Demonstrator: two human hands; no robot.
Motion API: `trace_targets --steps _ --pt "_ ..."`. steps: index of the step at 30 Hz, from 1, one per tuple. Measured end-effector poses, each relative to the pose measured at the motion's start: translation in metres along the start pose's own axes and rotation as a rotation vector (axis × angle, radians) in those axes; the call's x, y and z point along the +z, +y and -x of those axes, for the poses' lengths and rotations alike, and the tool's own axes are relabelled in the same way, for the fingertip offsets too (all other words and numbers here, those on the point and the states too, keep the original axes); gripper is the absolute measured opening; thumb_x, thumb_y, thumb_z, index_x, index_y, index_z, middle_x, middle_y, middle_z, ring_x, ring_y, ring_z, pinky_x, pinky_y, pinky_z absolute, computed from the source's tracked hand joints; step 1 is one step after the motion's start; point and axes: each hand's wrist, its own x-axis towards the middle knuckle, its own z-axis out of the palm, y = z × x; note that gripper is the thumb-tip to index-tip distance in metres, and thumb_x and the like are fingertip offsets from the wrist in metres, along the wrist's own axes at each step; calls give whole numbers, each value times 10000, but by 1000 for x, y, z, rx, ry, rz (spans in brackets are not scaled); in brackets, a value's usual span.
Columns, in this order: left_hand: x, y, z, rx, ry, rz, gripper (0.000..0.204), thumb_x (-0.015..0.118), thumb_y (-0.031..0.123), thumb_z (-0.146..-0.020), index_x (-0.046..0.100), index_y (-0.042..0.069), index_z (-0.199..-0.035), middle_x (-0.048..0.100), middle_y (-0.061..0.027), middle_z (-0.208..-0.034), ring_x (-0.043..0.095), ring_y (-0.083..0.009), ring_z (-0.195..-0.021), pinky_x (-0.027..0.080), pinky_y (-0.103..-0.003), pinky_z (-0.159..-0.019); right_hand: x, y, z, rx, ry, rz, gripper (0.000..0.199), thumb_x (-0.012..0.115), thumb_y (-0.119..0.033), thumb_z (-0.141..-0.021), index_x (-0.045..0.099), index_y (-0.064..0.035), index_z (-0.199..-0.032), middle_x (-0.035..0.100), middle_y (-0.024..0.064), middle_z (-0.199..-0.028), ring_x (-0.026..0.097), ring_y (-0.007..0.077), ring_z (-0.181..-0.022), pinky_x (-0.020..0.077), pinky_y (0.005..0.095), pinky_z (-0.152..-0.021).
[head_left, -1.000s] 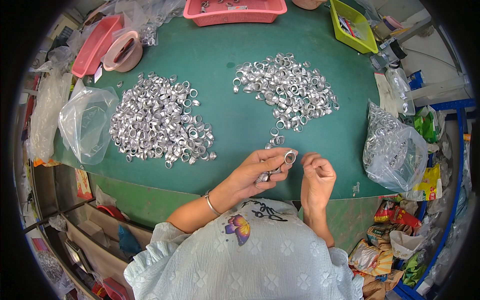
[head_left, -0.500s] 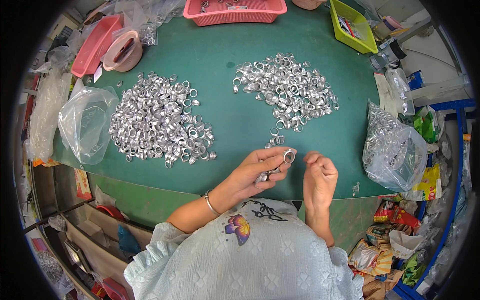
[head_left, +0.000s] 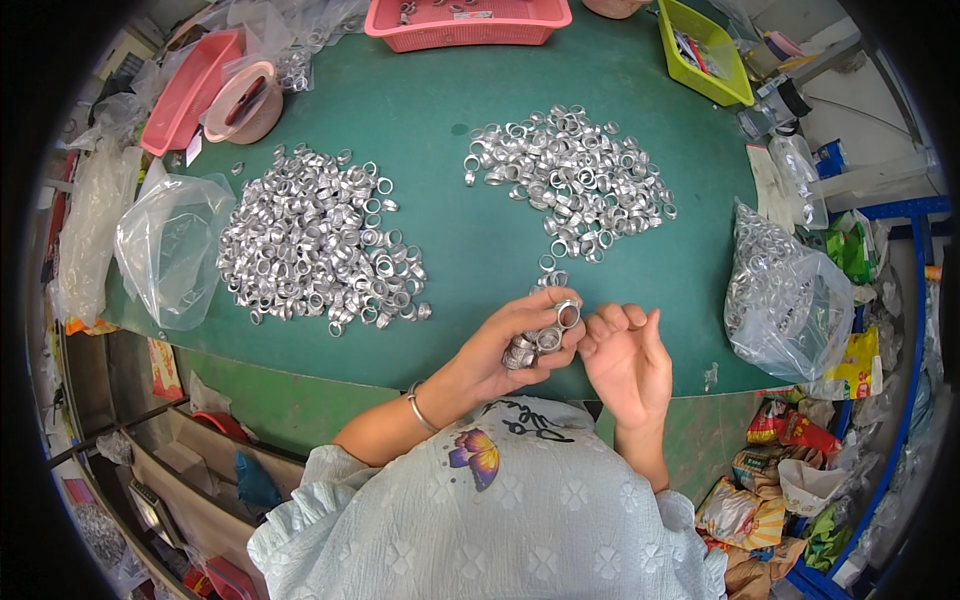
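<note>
Several silver metal rings (head_left: 522, 353) are gathered in my left hand (head_left: 495, 338), with one ring standing up at the fingertips. The fingers of that hand are wrapped round them. Beside it, my right hand (head_left: 632, 375) shows its palm with no ring visible in it; the fingers are loosely bent and the thumb is apart. Its fingertips are close to the left hand's, and whether they touch is hard to tell. On the green table lie a large left pile of rings (head_left: 310, 240) and a right pile of rings (head_left: 585, 180), which trails toward my left hand.
A clear bag of rings (head_left: 770, 290) sits at the table's right edge, and a crumpled clear bag (head_left: 172, 245) at the left. Toward the back are a pink basket (head_left: 468, 36), a pink bowl (head_left: 255, 120) and a yellow-green basket (head_left: 715, 82).
My right hand has turned its palm into view, its thumb spreading away, and moved slightly left. My left hand has tilted, so more of the held rings show.
</note>
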Motion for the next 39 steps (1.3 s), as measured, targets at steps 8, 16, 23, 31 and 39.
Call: trace_targets --steps 8,16,23,31,39 --pt "3 -1 2 57 -30 -109 269 486 203 -854 421 38 -1056 459 -115 -783 399 -108 -511 247 -173 -327 2 -1 3 173 -57 -221 282 382 -354 -950 487 -140 -798 395 -11 -830 373 145 -802 323 283 -760" --pt "1 2 4 35 -94 -82 234 461 167 -866 416 51 -1063 490 -108 -820 431 -116 -565 248 -164 -334 3 -1 1 168 -85 -200 288 384 -308 -953 460 -126 -743 384 -5 -761 370 151 -774 321 289 -739" --pt "-11 8 10 98 -36 -64 211 488 202 -868 456 35 -992 484 -144 -802 434 -133 -568 263 -164 -314 -38 4 -25 -379 290 1041 87 593 -5 -804 515 -46 -801 478 37 -723 453 160 -702 381 270 -666" --pt "-26 6 11 182 231 -202 177 480 195 -922 536 28 -924 497 -82 -777 432 -114 -575 298 -147 -344 -48 12 -57 -608 -32 2187 303 637 11 -709 575 -19 -1005 548 102 -954 514 256 -889 410 342 -748" --pt "-20 -1 8 359 391 -599 135 605 76 -834 590 20 -955 509 -11 -716 476 -62 -614 273 -157 -373 -33 3 -29 18 -133 474 278 510 -129 -898 470 -18 -1150 576 164 -1075 545 173 -916 420 272 -772"
